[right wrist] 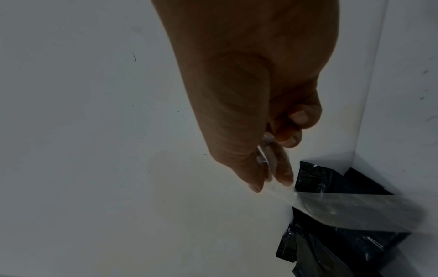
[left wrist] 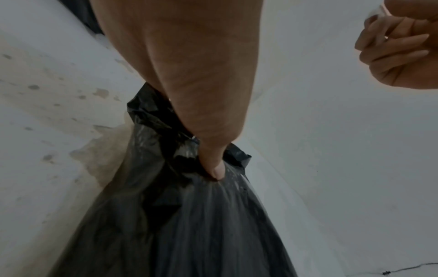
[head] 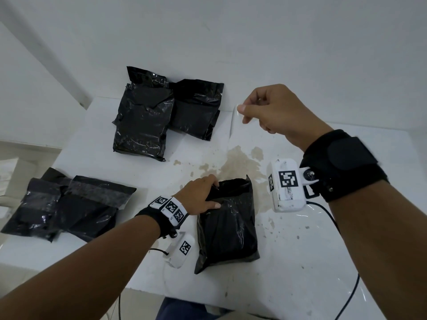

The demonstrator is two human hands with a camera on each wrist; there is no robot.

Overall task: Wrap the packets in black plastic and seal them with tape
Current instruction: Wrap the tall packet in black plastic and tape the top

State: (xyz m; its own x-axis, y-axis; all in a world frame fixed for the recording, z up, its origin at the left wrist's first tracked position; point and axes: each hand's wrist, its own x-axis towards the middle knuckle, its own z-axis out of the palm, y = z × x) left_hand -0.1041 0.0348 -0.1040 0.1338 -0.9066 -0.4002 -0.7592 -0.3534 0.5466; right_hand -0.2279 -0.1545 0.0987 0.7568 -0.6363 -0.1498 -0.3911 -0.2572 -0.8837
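on the white worktop [head: 300,239] a black-wrapped packet [head: 227,227] lies in front of the person, its long axis running from the near edge away toward the wall, the gathered open end of the plastic at the far end. the left hand [head: 198,196] rests on that far end, fingers curled over the bunched plastic and the thumb [left wrist: 217,168] pressing into it. the right hand [head: 275,112] is raised above the worktop, well apart from the packet, pinching a strip of clear tape [head: 234,121] between thumb and forefinger; the strip hangs downward from the pinch. two wrapped packets [head: 147,121] lie side by side at the far edge, long axes roughly toward the wall, and two more [head: 69,209] sit at the left, overlapping. brownish stains [head: 240,162] mark the worktop just beyond the held packet.
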